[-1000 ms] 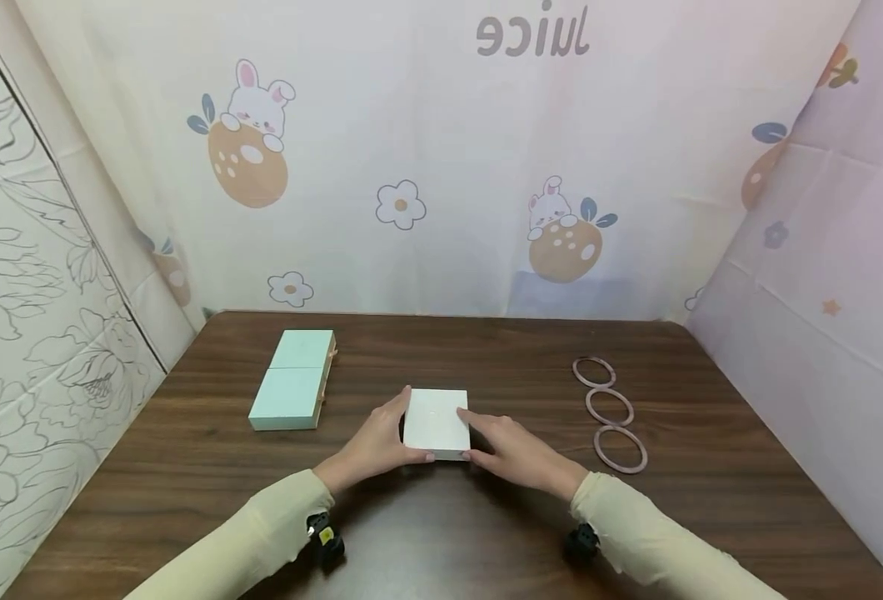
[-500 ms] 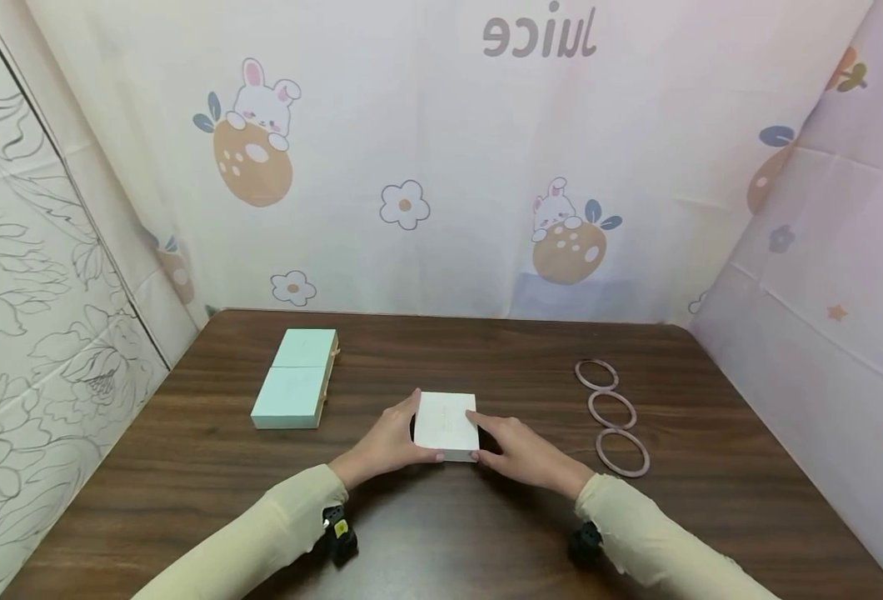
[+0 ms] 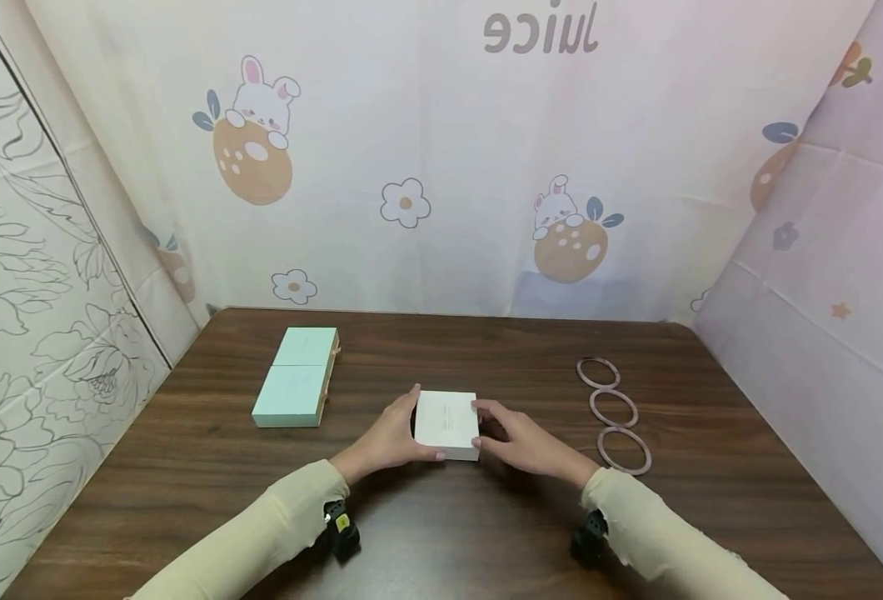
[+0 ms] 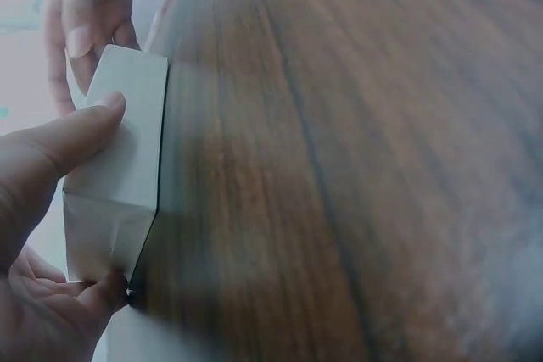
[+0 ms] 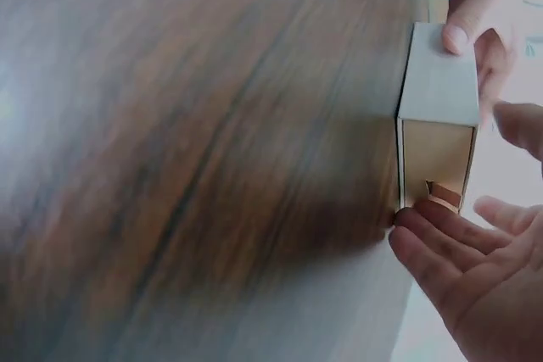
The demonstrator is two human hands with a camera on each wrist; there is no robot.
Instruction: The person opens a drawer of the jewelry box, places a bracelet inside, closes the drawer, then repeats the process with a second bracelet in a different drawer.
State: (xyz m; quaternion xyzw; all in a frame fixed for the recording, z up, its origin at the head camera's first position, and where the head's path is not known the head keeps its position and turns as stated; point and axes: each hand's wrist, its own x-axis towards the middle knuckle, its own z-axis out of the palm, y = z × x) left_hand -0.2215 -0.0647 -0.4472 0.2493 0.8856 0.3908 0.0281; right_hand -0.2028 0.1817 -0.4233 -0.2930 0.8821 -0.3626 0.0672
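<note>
A pale, square drawer-style box (image 3: 446,421) lies flat near the middle of the table, faint lettering on its top. My left hand (image 3: 387,437) grips its left side, thumb along the front face and fingers round the far side. At the box's right end is my right hand (image 3: 527,444), its thumb off the box. The right wrist view shows that end as a tan face with a small tab (image 5: 445,194) sticking out. Fingertips (image 5: 416,231) of my right hand are right at the lower edge below this tab, the fingers loosely extended.
Two mint boxes (image 3: 288,396) stand end to end at the left, small ties on their right sides. Three pinkish rings (image 3: 612,410) lie in a row at the right of the brown wooden table (image 3: 441,533). A printed curtain (image 3: 456,250) hangs behind it.
The box has slid slightly right with my left hand still on it. My right hand has let go of its front corner and shifted to its right end, thumb lifted away.
</note>
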